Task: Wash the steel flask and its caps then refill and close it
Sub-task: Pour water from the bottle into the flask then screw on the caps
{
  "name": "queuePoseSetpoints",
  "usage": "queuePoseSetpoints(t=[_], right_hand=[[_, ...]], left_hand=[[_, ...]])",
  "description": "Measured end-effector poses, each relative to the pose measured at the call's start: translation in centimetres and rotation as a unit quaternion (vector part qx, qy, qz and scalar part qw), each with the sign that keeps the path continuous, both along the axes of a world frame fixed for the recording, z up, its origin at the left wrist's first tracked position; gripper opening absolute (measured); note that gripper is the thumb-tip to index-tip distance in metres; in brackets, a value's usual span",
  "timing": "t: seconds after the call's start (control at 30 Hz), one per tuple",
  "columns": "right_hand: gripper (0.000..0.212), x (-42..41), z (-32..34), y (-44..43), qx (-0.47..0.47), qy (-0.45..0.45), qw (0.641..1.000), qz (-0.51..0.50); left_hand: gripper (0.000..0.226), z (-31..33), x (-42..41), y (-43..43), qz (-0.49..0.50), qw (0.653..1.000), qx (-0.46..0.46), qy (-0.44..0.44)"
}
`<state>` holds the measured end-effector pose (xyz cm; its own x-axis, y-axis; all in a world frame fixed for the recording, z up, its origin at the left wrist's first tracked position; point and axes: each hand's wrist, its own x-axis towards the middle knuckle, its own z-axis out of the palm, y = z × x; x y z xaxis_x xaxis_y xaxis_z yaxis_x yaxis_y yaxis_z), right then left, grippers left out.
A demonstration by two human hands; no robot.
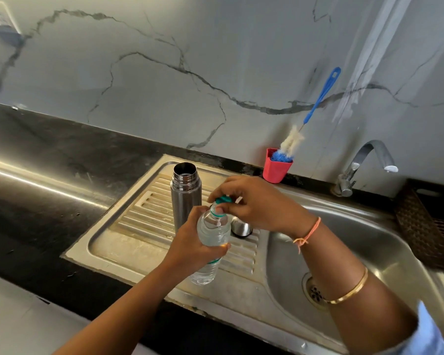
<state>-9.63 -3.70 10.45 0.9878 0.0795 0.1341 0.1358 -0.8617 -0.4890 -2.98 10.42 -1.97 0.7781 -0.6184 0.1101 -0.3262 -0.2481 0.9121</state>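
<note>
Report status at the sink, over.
Left hand grips water bottle; right hand pinches its teal cap. Steel flask upright, open, on drainboard. Steel cap behind bottle; nothing over flask mouth.

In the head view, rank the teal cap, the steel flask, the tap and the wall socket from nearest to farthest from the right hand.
1. The teal cap, pinched by the right hand itself.
2. The steel flask, just to the left, standing on the drainboard.
3. The tap, off to the back right.
4. The wall socket, far upper left.
</note>
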Motion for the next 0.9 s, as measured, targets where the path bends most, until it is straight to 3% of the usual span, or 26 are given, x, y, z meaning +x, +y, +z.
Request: queuePoseSetpoints(t=[0.07,0.17,0.27,0.4,0.6,0.8,0.9], right_hand=[[0.019,0.1,-0.2,-0.4,0.128,-0.015,0.991,-0.022],[0.017,0.2,-1.7,-0.9,0.316,-0.020,0.943,-0.101],[0.021,0.2,-5.3,-1.1,0.367,-0.010,0.911,-0.188],[0.026,0.5,-11.7,-0.1,0.351,0.013,0.888,-0.297],[0.020,0.2,-19.0,4.7,0.224,0.071,0.870,-0.432],[0.012,-0.4,-22.5,8.4,0.106,0.061,0.887,-0.445],[0.023,-0.3,-22.8,9.0,0.059,0.061,0.885,-0.457]], left_hand=[[0.067,-0.1,0.0,0.3,0.012,1.000,-0.003,0.005],[0.070,-0.4,0.1,1.0,0.026,1.000,-0.010,0.005],[0.068,-0.2,0.4,2.4,0.029,0.999,-0.025,0.002],[0.068,0.1,1.6,4.3,0.003,0.999,-0.032,-0.019],[0.065,0.1,4.0,7.0,-0.040,0.998,-0.041,-0.015],[0.063,0.2,5.6,9.0,-0.093,0.994,-0.050,-0.022],[0.062,0.3,6.0,9.5,-0.117,0.992,-0.045,-0.017]])
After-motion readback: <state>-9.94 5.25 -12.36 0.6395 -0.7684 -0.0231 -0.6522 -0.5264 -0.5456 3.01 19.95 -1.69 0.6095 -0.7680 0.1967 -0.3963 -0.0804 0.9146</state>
